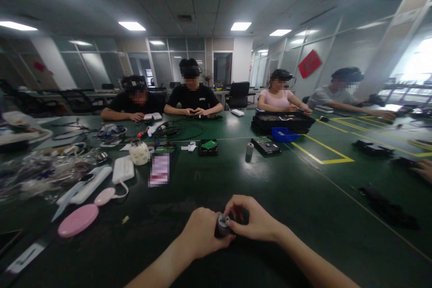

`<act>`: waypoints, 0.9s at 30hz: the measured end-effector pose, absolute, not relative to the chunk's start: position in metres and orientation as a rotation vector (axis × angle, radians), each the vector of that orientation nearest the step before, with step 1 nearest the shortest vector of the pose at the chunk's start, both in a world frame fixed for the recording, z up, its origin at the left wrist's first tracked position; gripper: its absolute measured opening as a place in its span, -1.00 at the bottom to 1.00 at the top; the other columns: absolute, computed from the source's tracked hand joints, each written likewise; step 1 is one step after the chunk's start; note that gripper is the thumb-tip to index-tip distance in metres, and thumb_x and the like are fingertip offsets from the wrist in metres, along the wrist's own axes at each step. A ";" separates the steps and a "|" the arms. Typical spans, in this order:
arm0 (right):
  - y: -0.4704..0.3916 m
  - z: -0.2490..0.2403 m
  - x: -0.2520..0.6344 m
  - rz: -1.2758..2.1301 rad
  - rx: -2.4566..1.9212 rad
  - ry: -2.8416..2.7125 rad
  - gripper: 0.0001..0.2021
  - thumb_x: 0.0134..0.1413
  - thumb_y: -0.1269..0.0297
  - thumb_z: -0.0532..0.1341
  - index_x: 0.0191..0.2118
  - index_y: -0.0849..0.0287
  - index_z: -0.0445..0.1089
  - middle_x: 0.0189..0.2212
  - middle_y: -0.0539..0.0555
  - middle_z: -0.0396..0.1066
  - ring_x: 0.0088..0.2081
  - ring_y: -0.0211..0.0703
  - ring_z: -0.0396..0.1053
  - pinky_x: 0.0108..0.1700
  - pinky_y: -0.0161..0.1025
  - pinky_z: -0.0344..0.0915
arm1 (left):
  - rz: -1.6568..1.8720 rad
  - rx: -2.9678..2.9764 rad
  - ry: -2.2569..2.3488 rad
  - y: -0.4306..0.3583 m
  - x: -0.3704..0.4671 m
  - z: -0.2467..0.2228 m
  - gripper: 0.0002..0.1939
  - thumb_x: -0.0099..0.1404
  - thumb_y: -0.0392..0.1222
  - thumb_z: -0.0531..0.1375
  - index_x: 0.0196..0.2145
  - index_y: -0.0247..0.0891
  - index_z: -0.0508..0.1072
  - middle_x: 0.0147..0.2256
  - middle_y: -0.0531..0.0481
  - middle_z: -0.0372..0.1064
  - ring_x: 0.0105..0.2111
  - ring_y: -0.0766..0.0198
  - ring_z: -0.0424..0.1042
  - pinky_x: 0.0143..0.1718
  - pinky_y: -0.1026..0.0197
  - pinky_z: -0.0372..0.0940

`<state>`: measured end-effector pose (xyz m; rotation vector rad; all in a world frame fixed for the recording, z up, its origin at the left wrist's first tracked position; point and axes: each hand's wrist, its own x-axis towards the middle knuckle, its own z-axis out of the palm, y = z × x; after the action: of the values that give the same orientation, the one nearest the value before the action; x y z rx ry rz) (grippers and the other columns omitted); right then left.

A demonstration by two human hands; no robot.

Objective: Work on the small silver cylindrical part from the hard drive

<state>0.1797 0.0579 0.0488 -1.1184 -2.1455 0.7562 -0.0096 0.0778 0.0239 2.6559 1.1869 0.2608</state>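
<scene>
A small grey cylinder (pixel 222 222) that looks like an electric motor stands upright between my hands, its round end facing up. My left hand (pixel 201 230) is closed around its side, the thumb passing below it. From the right, my right hand (pixel 251 219) pinches at the top end with thumb and index finger. Whether a tiny part lies between those fingertips is too small to tell. Farther off on the green table (pixel 189 256) stands a similar metal cylinder (pixel 249 149), beside an open hard drive (pixel 266 146).
Another hard drive (pixel 208 146), a blue tray (pixel 284 134) and a black case (pixel 282 122) lie beyond my hands. Leftward are a cream jar (pixel 139 152), a pink disc (pixel 78 220), a white power bank (pixel 123 169) and plastic bags (pixel 50 171). Several co-workers sit around the table.
</scene>
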 end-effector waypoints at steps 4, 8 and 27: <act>0.058 0.049 0.180 0.707 -1.129 -2.160 -0.87 -0.04 0.39 0.29 -0.28 0.21 0.46 -0.40 0.01 0.37 -0.41 -0.23 0.31 -0.36 -0.31 0.26 | 0.263 2.654 1.184 0.078 -0.010 0.024 -0.64 0.18 0.10 0.20 -0.35 -0.28 0.54 -0.38 -0.13 0.54 -0.36 0.02 0.50 -0.32 0.16 0.28; 0.058 0.048 0.180 0.653 -1.136 -2.171 -0.86 -0.06 0.39 0.31 -0.30 0.19 0.47 -0.42 -0.01 0.36 -0.40 -0.23 0.31 -0.32 -0.29 0.25 | 0.266 2.651 1.185 0.077 -0.010 0.026 -0.64 0.19 0.10 0.19 -0.35 -0.28 0.54 -0.37 -0.13 0.54 -0.37 0.02 0.50 -0.32 0.16 0.28; 0.062 0.042 0.181 0.540 -1.087 -2.128 -0.94 0.00 0.37 0.27 -0.33 0.17 0.45 -0.44 0.00 0.35 -0.40 -0.22 0.30 -0.31 -0.26 0.24 | 0.255 2.645 1.185 0.078 -0.011 0.024 -0.65 0.18 0.11 0.21 -0.36 -0.26 0.53 -0.37 -0.12 0.54 -0.36 0.02 0.50 -0.31 0.16 0.28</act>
<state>0.1810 0.0616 0.0416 -1.0870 -2.1277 0.5398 -0.0105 0.0777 0.0244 2.6452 1.1850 0.2546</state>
